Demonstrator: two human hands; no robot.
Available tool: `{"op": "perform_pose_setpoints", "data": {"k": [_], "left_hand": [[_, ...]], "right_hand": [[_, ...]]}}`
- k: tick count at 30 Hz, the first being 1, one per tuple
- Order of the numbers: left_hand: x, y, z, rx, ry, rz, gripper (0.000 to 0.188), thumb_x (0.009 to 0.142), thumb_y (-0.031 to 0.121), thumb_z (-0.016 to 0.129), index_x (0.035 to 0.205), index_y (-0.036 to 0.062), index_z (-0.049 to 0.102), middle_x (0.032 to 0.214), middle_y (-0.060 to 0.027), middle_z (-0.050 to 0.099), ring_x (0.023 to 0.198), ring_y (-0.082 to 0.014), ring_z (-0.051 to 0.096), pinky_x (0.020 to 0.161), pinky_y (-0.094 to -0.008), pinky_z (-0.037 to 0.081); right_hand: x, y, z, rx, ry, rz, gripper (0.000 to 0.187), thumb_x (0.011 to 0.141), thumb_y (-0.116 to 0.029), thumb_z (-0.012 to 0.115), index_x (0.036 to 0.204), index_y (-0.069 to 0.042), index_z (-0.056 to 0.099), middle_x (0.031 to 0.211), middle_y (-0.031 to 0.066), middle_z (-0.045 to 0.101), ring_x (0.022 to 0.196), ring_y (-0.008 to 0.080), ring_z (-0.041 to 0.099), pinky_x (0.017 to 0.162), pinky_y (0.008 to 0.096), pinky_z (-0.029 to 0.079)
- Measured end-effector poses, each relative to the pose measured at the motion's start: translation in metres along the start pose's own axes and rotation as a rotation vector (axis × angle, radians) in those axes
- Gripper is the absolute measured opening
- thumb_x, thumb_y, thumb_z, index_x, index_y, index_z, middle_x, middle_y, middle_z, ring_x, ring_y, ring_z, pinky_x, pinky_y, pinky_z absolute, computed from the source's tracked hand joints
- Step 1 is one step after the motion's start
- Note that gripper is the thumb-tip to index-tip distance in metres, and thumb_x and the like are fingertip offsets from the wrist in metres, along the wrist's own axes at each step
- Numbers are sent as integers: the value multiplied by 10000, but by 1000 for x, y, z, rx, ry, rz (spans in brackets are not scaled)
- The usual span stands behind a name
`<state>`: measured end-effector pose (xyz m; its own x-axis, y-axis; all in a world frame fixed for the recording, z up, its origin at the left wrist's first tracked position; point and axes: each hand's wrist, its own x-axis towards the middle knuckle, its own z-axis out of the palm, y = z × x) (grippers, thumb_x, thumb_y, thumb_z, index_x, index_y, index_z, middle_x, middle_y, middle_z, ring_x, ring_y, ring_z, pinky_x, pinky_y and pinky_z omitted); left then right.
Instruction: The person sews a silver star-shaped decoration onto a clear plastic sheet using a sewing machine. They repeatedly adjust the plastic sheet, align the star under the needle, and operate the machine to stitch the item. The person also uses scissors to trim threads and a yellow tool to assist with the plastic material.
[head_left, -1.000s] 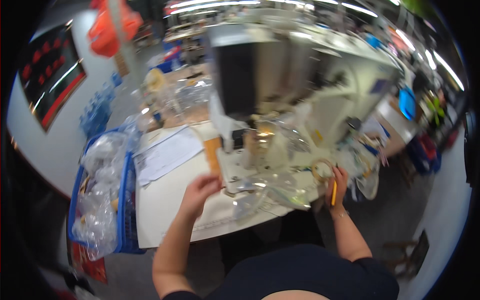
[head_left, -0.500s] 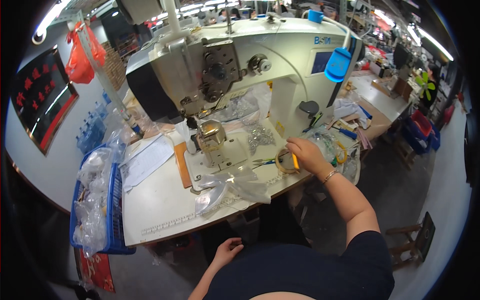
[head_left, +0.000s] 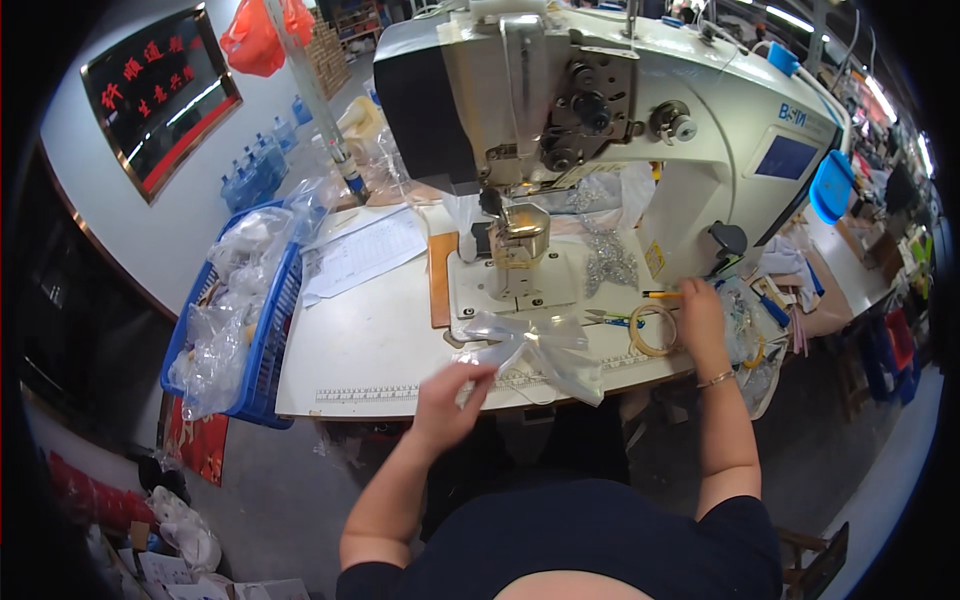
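Note:
At the table's front edge, my left hand (head_left: 448, 402) pinches the left end of a crumpled clear plastic piece (head_left: 565, 365); its fingertips are partly hidden. The plastic lies in front of the sewing machine's (head_left: 700, 90) needle area. Over on the right, my right hand (head_left: 704, 318) is closed on a slim yellow-orange tool (head_left: 659, 294) with a dark tip, pointing left; whether it is a pen or a knife I cannot tell. Just left of that hand is a tape roll (head_left: 636, 338). Small thread snips (head_left: 612, 319) lie beside the roll.
A ruler strip (head_left: 370, 393) runs along the table's front edge. Papers (head_left: 365, 250) and a brown strip (head_left: 440, 280) lie left of the machine. A blue basket (head_left: 275, 335) of plastic bags stands at the left. Sparkly pieces (head_left: 610, 262) lie behind the snips.
My left hand has risen from my lap to the plastic piece. My right hand still holds the yellow-orange tool, now turned level above the tape roll. The view has swung left.

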<state>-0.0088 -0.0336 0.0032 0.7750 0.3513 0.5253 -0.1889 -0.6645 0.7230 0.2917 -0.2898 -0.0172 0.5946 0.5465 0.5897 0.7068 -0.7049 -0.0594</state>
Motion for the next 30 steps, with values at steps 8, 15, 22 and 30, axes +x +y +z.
{"op": "perform_pose_setpoints", "data": {"k": [8, 15, 22, 30], "left_hand": [[83, -58, 34, 553, -583, 105, 304, 779, 234, 659, 1008, 42, 602, 1005, -128, 608, 941, -329, 571, 825, -404, 453], [70, -62, 33, 422, -408, 131, 366, 734, 263, 710, 1024, 56, 624, 953, -118, 617, 923, -318, 580, 805, -398, 465], [78, -55, 31, 402, -481, -49, 319, 685, 250, 740, 940, 84, 642, 966, -76, 557, 954, -279, 542, 838, -403, 412], [73, -62, 34, 412, -401, 1, 323, 667, 253, 756, 926, 98, 642, 981, -41, 568, 986, -248, 528, 842, -404, 382]], "right_hand": [[-53, -142, -9, 708, -160, -145, 463, 693, -226, 755, 1065, -15, 578, 1122, 174, 547, 1024, 335, 529, 882, 392, 438], [-36, -142, 4, 697, -195, -130, 476, 711, -266, 739, 1091, -26, 579, 1158, 149, 508, 1070, 333, 471, 922, 404, 406], [27, -152, 26, 478, -456, -266, 329, 739, -215, 685, 1010, -43, 612, 1061, 109, 580, 1017, 300, 526, 857, 389, 449], [11, -165, 21, 516, -319, -176, 215, 763, -181, 651, 916, -33, 620, 989, 113, 605, 955, 293, 569, 811, 367, 473]]}}
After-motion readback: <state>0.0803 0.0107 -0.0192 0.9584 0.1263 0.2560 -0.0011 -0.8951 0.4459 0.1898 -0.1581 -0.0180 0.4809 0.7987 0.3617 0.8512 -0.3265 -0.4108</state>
